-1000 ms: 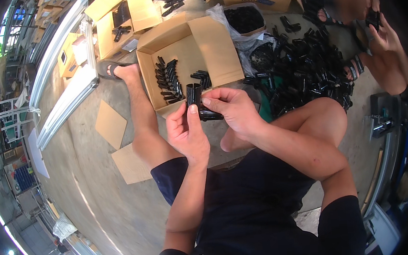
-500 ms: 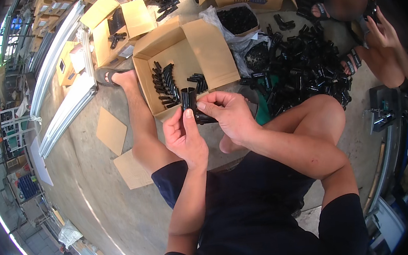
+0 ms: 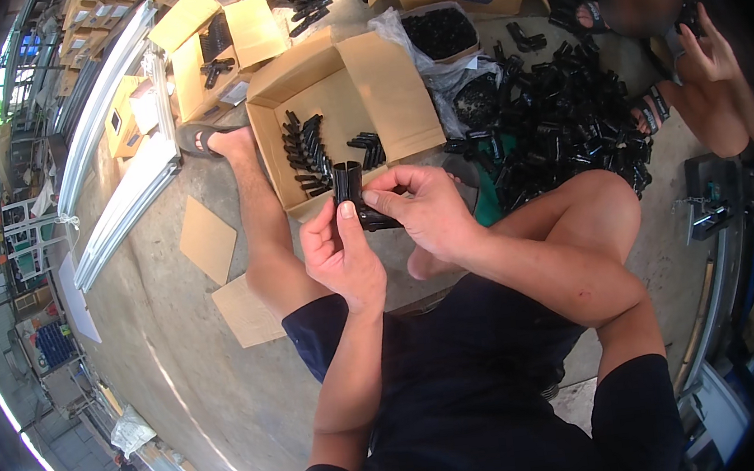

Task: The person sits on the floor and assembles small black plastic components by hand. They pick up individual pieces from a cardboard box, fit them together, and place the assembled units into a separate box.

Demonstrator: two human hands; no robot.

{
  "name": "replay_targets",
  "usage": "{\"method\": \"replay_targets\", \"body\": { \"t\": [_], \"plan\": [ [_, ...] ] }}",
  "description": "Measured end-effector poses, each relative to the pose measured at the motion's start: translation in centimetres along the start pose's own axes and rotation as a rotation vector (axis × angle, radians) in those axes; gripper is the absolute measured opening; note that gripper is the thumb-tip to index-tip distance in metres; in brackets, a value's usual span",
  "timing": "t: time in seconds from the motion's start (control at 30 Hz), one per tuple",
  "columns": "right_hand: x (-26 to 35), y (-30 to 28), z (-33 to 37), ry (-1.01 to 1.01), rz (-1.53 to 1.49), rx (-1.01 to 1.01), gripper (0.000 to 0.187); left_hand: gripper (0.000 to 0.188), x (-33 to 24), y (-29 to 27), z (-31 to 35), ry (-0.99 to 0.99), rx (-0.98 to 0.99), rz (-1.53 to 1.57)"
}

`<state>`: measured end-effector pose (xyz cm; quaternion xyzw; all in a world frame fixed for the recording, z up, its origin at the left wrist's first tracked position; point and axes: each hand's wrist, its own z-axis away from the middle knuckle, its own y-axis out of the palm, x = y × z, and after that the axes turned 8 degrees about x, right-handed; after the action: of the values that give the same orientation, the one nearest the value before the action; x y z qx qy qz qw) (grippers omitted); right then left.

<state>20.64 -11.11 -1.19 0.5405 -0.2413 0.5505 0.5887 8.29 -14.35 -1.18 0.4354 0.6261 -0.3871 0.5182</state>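
You held a black plastic fitting in both hands, right in front of your chest and above your bent left leg. Your left hand was closed around its lower end from the 7 o'clock side, thumb pressed flat up the front face. Your right hand was closed on it from the 3 o'clock side, fingertips pinching the part that stuck out sideways toward that hand. The upright piece ran with its long axis from 6 to 12 o'clock, its open top end pointing away from you toward the open cardboard box. A shorter arm seemed to branch off toward 3 o'clock, though your fingers hid most of it, so I could not tell its full shape.

The relation that counted: the box lay just beyond the fitting at 12 o'clock, with its near wall almost under the fitting's top end. Inside it, a row of similar black pieces lay near the left wall. Both hands were equally close to the fitting, but your left hand sat nearer that row. The loose heap of black parts spread on the floor at 2 o'clock, nearer your right hand. Another person's hand worked at the far edge of that heap, well apart from yours.
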Motion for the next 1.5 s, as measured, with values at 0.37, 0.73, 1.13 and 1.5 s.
{"method": "replay_targets", "body": {
  "t": [0.37, 0.73, 1.13, 1.5],
  "plan": [
    [1.1, 0.0, -0.2, -0.039, 0.165, 0.004, 0.011, 0.014, -0.3, -0.4, -0.1, -0.04, 0.011, 0.01],
    [0.7, -0.3, 0.1, -0.016, -0.03, 0.047, 0.012, 0.016, -0.9, 0.0, -0.3, -0.022, -0.008, 0.025],
    [0.9, 0.3, 0.6, -0.088, 0.245, -0.064, 0.011, 0.016, -1.1, 0.4, -0.3, -0.044, -0.006, -0.037],
    [1.3, -0.7, -0.1, -0.065, 0.122, 0.094, 0.011, 0.018, -1.3, -0.1, -0.5, -0.02, 0.01, -0.029]
  ]
}}
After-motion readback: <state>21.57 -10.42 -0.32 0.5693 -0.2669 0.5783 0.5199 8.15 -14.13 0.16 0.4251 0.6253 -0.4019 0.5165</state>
